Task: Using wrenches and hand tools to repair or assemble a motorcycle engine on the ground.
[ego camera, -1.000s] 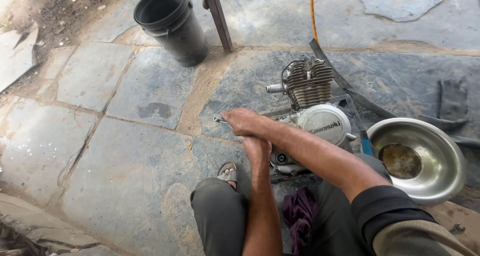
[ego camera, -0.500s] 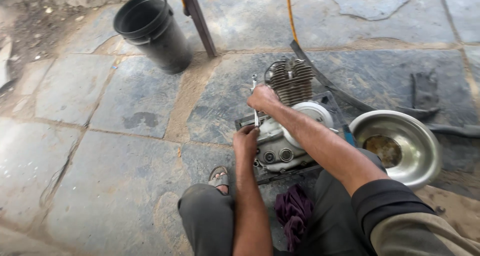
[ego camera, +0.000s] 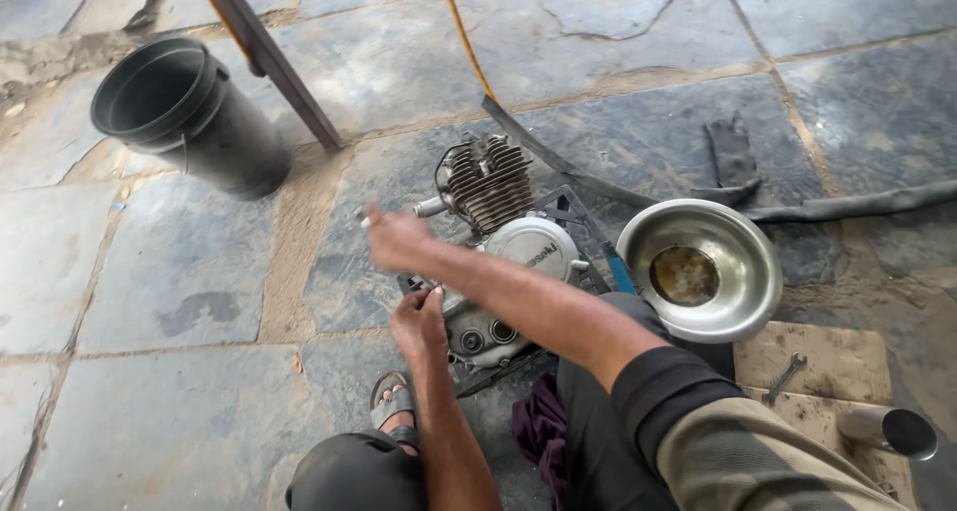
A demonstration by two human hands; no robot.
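A small motorcycle engine point(ego camera: 498, 262) is shown resting on a dark metal stand point(ego camera: 578, 222) on a floor of large grey stone slabs point(ego camera: 179, 272). The left hand point(ego camera: 419, 324) is laid against the lower left edge of the crankcase, fingers curled together on the casing; whether a small part is pinched there cannot be told. The right hand point(ego camera: 394, 237) is raised just left of the cylinder, blurred, with the fingers closed around a small pale object whose kind cannot be made out.

Progress is judged as partial. The engine is already out of any frame and stands alone, yet the finned cylinder head and the round, smooth side cover remain mounted, so most of the stripping or servicing appears left to do.

Materials are contrasted clearly: ribbed cast aluminium fins, a polished silvery cover, and oily darker casing below. To the right, near the stand, a shallow steel bowl point(ego camera: 698, 267) is seen, shiny at the rim and holding a brownish residue. A small spanner point(ego camera: 785, 376) lies on a pale slab beside it. A black plastic bucket point(ego camera: 189, 117) stands well apart at upper left, a flat rubber strip point(ego camera: 847, 208) lies behind the bowl, and a crumpled purple cloth point(ego camera: 540, 426) is tucked by the knee.
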